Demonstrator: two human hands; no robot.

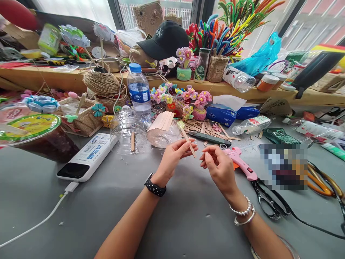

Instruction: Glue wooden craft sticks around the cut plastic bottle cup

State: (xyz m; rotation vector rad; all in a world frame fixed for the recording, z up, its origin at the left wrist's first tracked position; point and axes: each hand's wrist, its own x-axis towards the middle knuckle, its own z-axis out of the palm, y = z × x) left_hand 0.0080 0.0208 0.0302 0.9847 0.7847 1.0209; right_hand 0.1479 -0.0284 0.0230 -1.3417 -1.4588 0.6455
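My left hand [178, 151] pinches a wooden craft stick [188, 139] between thumb and fingers, tilted with its lower end toward me. To its right, my right hand [219, 167] has its fingers curled in and the thumb against them; whether something tiny is in them I cannot make out. Just behind the left hand lies a clear plastic bottle piece [163, 138], with a row of craft sticks [162, 121] along its top. Another clear ribbed bottle piece [122, 129] lies left of it, a single short stick [132, 141] upright at its front. A pink glue gun [241, 163] lies beside my right hand.
Behind the hands are loose craft sticks [199, 126], a dark green utility knife [208, 138] and a water bottle [138, 91]. Black-handled scissors [269, 201] lie at right. On the left are a power bank [87, 156] with a cable and a sealed drink cup [40, 133].
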